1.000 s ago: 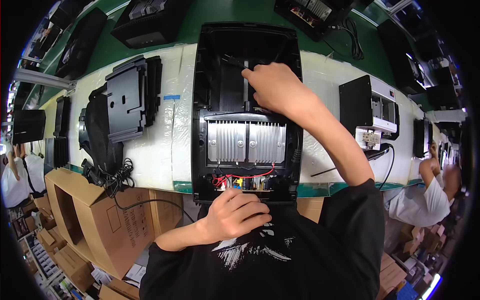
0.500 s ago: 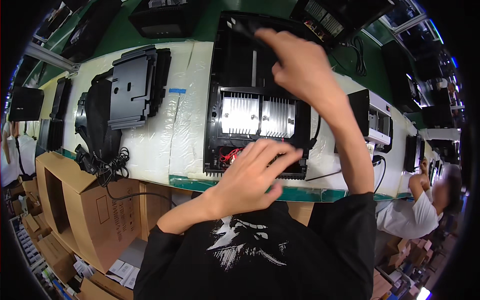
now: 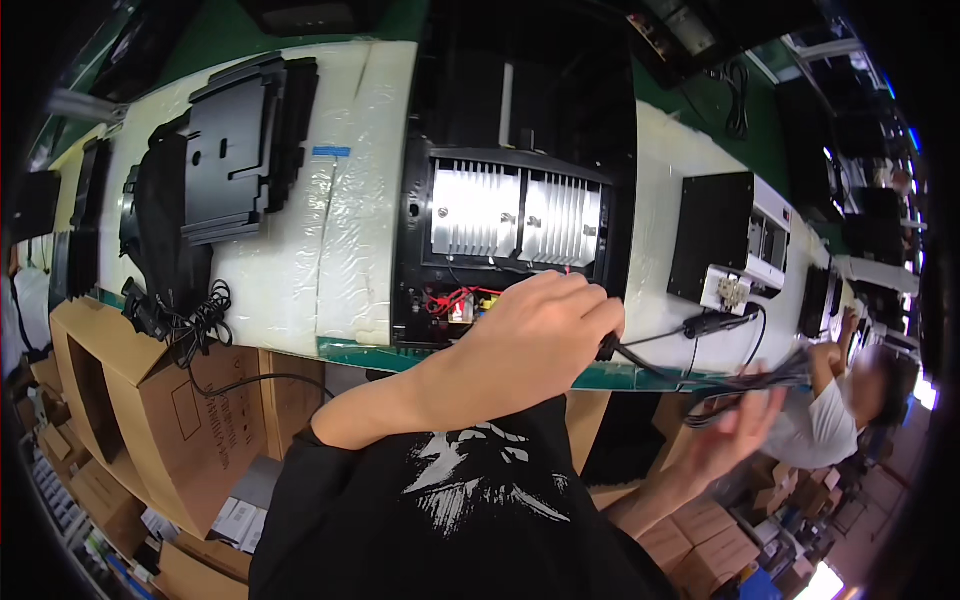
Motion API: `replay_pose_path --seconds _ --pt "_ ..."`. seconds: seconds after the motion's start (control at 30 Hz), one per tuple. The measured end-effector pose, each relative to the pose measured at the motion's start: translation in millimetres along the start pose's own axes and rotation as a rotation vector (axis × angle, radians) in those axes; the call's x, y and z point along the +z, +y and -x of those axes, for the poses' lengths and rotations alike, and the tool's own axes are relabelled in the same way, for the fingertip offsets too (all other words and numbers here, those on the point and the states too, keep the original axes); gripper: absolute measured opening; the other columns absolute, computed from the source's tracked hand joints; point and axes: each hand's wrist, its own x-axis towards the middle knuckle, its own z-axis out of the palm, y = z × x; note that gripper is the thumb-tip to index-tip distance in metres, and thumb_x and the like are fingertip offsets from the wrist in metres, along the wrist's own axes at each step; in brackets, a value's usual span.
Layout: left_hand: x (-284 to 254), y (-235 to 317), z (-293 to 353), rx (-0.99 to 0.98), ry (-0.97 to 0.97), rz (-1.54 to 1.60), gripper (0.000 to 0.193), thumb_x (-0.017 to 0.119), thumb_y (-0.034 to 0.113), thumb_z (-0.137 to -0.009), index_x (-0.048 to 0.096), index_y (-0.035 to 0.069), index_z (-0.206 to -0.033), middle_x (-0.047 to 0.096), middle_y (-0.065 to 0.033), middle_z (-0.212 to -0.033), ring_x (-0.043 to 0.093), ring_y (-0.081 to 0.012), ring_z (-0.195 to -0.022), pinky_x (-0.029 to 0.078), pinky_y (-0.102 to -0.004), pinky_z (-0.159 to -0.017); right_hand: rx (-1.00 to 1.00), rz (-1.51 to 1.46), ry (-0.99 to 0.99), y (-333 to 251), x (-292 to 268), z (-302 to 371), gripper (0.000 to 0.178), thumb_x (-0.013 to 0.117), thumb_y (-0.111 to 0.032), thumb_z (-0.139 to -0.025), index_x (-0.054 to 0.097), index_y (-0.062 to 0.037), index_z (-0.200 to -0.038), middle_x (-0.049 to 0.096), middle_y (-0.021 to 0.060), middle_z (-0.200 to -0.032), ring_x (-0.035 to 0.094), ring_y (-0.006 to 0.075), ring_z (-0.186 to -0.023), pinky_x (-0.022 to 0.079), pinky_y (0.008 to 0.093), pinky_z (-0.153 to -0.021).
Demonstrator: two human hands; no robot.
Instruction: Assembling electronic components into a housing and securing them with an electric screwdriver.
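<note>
A long black device housing [image 3: 412, 290] lies open on the bench in front of me. Two silver finned heat sinks [image 3: 475, 210] sit inside it, with red wires [image 3: 452, 300] below. My left hand [image 3: 545, 325] is over the housing's near right corner, its fingers closed around the end of a black cable [image 3: 640, 362]. From there the cable runs right to a looped bundle of black cord [image 3: 750, 385]. My right hand [image 3: 735, 430], smeared by motion, has that bundle at its fingers, off the bench's near edge.
Black panels [image 3: 230, 150] are stacked on the left of the bench, beside coiled cords [image 3: 210, 315]. A black-and-white box-shaped unit [image 3: 735, 235] stands to the right. Cardboard boxes [image 3: 165, 400] fill the space below left. Another person [image 3: 825, 410] works at the far right.
My right hand has swung from the far end of the housing to the near right and now has the cord bundle. My left hand has moved right and closed on the cable. The view has shifted.
</note>
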Motion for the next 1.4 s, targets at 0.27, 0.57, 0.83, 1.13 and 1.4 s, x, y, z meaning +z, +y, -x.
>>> replay_pose_path --seconds 0.27,0.57,0.83,1.13,1.4 --pt "8 5 -11 0.003 -0.072 -0.043 0.025 0.071 0.008 -0.070 0.064 0.008 -0.094 0.063 -0.0014 -0.087 0.059 -0.0190 -0.076 0.050 -0.0280 -0.061 0.167 0.681 -0.293 32 -22 96 0.025 0.060 -0.006 -0.085 0.057 0.0048 -0.107 0.062 0.0078 -0.096 0.058 0.0116 -0.077 0.046 0.0215 -0.069" --pt "3 6 -19 -0.203 -0.021 -0.096 0.018 0.071 0.013 -0.071 0.065 0.008 -0.087 0.063 -0.0049 -0.074 0.059 -0.0200 -0.067 0.049 -0.0278 -0.056 -0.050 0.580 -0.764 4 85 21 0.014 0.063 -0.011 -0.083 0.057 0.0014 -0.078 0.060 0.0098 -0.079 0.053 0.0131 -0.072 0.042 0.0246 -0.066" --pt "8 -8 -9 -0.143 0.004 -0.027 0.018 0.073 0.011 -0.070 0.066 0.006 -0.085 0.062 -0.0062 -0.069 0.060 -0.0206 -0.065 0.048 -0.0278 -0.057 0.395 0.402 -0.856 15 78 -2 0.016 0.065 -0.005 -0.080 0.057 0.0008 -0.068 0.051 -0.0030 -0.058 0.040 0.0021 -0.054 0.029 0.0198 -0.048" --pt "12 -13 -13 0.028 0.092 -0.075 0.017 0.075 0.004 -0.063 0.069 0.005 -0.079 0.063 -0.0019 -0.072 0.058 -0.0183 -0.073 0.050 -0.0279 -0.060 0.233 0.435 -0.853 14 78 0 0.011 0.070 -0.001 -0.076 0.061 0.0013 -0.070 0.055 -0.0025 -0.059 0.039 0.0011 -0.054 0.027 0.0190 -0.047" --pt "12 -10 -16 -0.037 0.034 -0.124 0.016 0.075 0.005 -0.060 0.067 0.005 -0.074 0.062 -0.0009 -0.075 0.056 -0.0189 -0.074 0.048 -0.0291 -0.060 0.451 0.445 -0.957 12 82 -15 0.012 0.072 -0.002 -0.074 0.061 0.0026 -0.069 0.053 -0.0016 -0.055 0.037 0.0008 -0.051 0.026 0.0197 -0.046"
